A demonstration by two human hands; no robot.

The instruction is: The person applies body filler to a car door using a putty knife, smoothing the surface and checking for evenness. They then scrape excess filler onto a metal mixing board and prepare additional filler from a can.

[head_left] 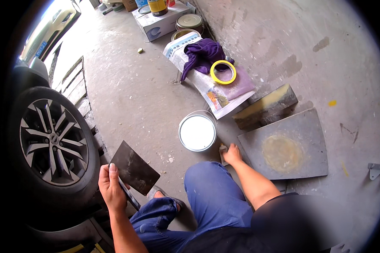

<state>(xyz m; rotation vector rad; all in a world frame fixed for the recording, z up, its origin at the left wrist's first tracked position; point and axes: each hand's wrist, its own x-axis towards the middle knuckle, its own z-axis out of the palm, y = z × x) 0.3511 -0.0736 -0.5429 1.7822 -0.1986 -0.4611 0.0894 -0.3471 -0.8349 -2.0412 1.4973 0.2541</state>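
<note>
In my left hand (112, 189) is a dark, flat rectangular plate (136, 168) with smudges on its face. My thumb presses on its near corner, and a narrow dark strip (131, 196) shows beneath the fingers; I cannot tell what it is. Low beside the grey board, my right hand (232, 155) closes around a small pale tube-like object (223, 152), partly hidden by the fingers. Just left of that hand stands a round metal can (197, 132) with a bright white top; glare hides whether this is a lid or its contents.
A grey board (312, 152) with a yellowish round stain leans at the right, by a long block (268, 105). Farther off lie a purple cloth (202, 55), yellow tape roll (213, 71) and printed bag (217, 99). A car wheel (55, 139) stands close on the left.
</note>
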